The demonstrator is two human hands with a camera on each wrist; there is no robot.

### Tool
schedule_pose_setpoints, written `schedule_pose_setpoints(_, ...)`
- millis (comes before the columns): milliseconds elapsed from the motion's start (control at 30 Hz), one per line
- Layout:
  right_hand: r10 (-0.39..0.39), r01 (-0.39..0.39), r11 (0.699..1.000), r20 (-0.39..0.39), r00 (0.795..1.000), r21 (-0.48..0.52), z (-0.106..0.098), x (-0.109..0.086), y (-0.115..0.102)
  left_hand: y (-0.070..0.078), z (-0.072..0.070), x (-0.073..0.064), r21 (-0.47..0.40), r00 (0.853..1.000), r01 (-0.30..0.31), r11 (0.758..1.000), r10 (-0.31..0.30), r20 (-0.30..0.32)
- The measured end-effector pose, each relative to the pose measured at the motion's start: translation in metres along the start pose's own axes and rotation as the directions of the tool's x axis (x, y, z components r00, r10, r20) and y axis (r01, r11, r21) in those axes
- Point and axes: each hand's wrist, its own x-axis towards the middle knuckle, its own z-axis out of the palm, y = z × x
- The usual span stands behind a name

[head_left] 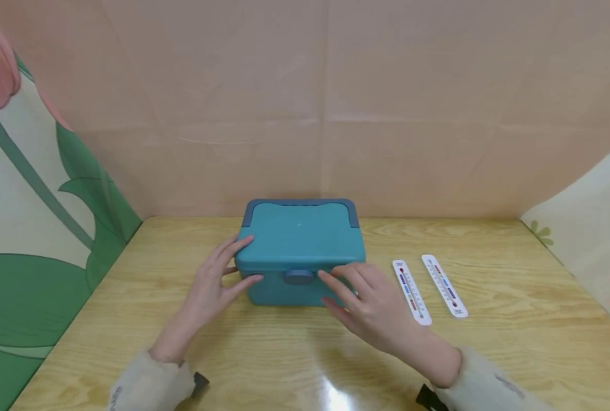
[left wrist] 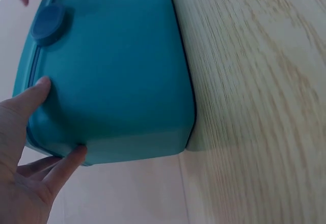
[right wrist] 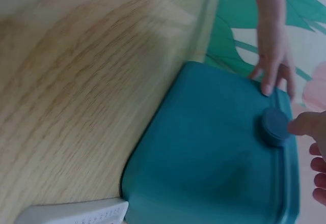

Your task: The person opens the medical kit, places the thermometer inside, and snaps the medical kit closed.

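A teal plastic storage box (head_left: 301,237) with a blue-grey handle and its lid down stands near the back of the table. A round blue-grey latch (head_left: 298,277) sits at its front, also in view in the left wrist picture. My left hand (head_left: 213,285) holds the box's left front corner, thumb on the front face and fingers against the side and lid. At the latch's right edge is a fingertip of my right hand (head_left: 368,299); its fingers are loosely bent around nothing. In the right wrist view that fingertip (right wrist: 304,124) meets or nearly meets the latch.
Two white thermometer strips, one nearer (head_left: 411,292) and one farther right (head_left: 445,285), lie on the wood-grain table (head_left: 263,365) to the box's right. A plain pinkish cloth (head_left: 305,114) hangs behind the table. Flower-printed panels (head_left: 32,188) flank it.
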Motion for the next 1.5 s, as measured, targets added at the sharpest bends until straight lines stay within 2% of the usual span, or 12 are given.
schedule_pose_setpoints(100, -0.045, 0.048, 0.997, 0.044, 0.998, -0.061, 0.008, 0.001, -0.001, 0.001, 0.001, 0.000, -0.014, 1.000, 0.003, 1.000, -0.003, -0.013)
schedule_pose_setpoints(267, -0.086, 0.090, 0.992, 0.047, 0.995, -0.091, 0.020, 0.001, -0.003, 0.002, 0.003, -0.002, -0.028, 1.000, 0.013, 1.000, -0.013, -0.020)
schedule_pose_setpoints(500, -0.076, 0.079, 0.995, 0.041, 0.996, -0.068, 0.030, 0.005, -0.005, 0.003, 0.002, -0.001, -0.023, 0.999, 0.039, 0.999, -0.040, -0.013)
schedule_pose_setpoints(733, -0.077, 0.082, 0.994, 0.076, 0.994, -0.070, 0.034, 0.011, -0.004, 0.003, 0.002, 0.000, -0.046, 0.999, 0.026, 0.999, -0.027, -0.018)
schedule_pose_setpoints(867, -0.083, 0.088, 0.993, 0.069, 0.994, -0.077, 0.037, 0.014, -0.005, 0.002, 0.002, -0.001, -0.046, 0.999, 0.027, 0.999, -0.028, -0.023)
schedule_pose_setpoints(1300, -0.108, 0.114, 0.981, 0.045, 0.993, -0.158, 0.046, 0.016, -0.006, 0.001, 0.005, -0.001, -0.077, 0.999, 0.033, 0.996, -0.036, -0.032)
schedule_pose_setpoints(1500, -0.129, 0.131, 0.977, 0.023, 0.991, -0.170, 0.046, 0.017, -0.006, 0.000, 0.005, -0.001, -0.059, 0.999, 0.041, 0.997, -0.043, -0.029)
